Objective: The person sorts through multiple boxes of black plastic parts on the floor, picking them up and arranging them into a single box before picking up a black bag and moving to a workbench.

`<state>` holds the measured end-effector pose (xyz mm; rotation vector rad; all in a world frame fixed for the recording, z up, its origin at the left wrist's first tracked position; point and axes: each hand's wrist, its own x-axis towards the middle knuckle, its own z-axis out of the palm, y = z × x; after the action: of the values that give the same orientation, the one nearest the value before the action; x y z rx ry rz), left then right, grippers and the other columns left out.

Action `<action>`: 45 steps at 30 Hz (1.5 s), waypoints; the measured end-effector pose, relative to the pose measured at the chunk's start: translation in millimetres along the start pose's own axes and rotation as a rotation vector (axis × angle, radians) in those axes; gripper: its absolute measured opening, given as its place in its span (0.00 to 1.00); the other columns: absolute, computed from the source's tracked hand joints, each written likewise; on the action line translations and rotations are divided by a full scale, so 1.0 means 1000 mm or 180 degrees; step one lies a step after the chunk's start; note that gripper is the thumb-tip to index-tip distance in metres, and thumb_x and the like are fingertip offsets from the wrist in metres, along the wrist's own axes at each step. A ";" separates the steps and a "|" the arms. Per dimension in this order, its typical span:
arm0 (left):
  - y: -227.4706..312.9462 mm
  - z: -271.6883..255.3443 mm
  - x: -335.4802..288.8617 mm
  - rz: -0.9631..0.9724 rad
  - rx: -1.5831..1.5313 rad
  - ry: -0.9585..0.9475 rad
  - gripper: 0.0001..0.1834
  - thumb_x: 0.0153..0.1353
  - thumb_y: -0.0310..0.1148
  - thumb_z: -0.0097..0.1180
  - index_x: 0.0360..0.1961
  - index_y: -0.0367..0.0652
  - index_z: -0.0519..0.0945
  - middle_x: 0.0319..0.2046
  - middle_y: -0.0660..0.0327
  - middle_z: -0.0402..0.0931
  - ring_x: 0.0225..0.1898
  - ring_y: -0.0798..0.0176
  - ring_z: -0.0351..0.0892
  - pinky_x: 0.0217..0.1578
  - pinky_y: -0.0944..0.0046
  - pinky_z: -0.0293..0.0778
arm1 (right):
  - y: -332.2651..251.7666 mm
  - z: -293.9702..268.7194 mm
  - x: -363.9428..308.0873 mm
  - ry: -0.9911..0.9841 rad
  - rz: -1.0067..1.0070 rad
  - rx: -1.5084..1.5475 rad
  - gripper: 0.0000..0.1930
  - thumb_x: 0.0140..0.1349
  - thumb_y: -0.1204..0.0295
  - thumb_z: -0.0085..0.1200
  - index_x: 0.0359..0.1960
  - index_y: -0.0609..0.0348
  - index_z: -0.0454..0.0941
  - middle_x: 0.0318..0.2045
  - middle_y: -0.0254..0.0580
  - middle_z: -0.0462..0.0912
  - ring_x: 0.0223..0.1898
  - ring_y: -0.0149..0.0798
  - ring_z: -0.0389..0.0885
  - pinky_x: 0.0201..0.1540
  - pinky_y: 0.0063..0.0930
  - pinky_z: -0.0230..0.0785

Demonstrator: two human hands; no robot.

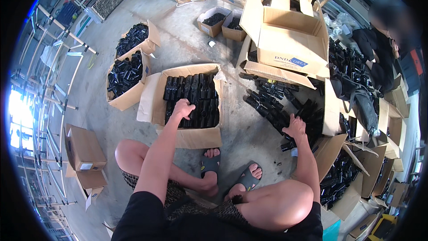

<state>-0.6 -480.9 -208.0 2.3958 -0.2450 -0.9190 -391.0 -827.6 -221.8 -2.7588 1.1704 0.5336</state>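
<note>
My left hand (183, 108) is over an open cardboard box (187, 138) in front of me, fingers curled on one of the black plastic parts (195, 87) standing there in tight rows. Some of its fingertips are hidden among the parts. To the right, my right hand (295, 127) reaches to a loose heap of similar black parts (270, 108) on the floor. Its thumb and fingers are apart, touching the heap's near side, and I see nothing held in it.
Two cartons of small black pieces (126, 75) stand left of the box. A large open carton (290, 47) sits beyond the heap. More cartons of black parts (341, 176) line the right, where another person (379, 49) is. Metal pipe racks (53, 107) stand far left.
</note>
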 end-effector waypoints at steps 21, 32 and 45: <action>0.112 0.076 -0.145 0.1165 -0.3513 -0.1965 0.35 0.69 0.60 0.44 0.62 0.39 0.66 0.54 0.53 0.74 0.51 0.56 0.78 0.49 0.53 0.77 | -0.181 -0.217 -0.061 -0.1369 -0.0931 0.3710 0.42 0.46 0.56 0.73 0.57 0.68 0.65 0.42 0.49 0.79 0.39 0.38 0.81 0.38 0.34 0.75; -0.020 -0.041 -0.065 0.0085 -0.2583 -0.0154 0.24 0.61 0.57 0.59 0.41 0.45 0.77 0.28 0.68 0.75 0.28 0.72 0.75 0.30 0.65 0.74 | -0.406 -0.075 0.008 -0.1635 -0.0665 0.4903 0.39 0.51 0.64 0.71 0.60 0.66 0.60 0.44 0.51 0.80 0.37 0.41 0.84 0.34 0.44 0.78; -0.069 0.017 -0.023 0.0361 0.0033 0.0830 0.23 0.55 0.30 0.62 0.50 0.34 0.72 0.43 0.42 0.79 0.52 0.42 0.77 0.51 0.52 0.73 | -0.404 -0.018 0.025 -0.0534 -0.0148 0.4337 0.33 0.53 0.75 0.59 0.62 0.66 0.65 0.38 0.50 0.81 0.36 0.40 0.83 0.30 0.35 0.79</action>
<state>-30.7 -423.0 -243.6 2.4516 -0.2821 -0.5483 -81.9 -565.9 -232.9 -1.5141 0.8754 -0.0845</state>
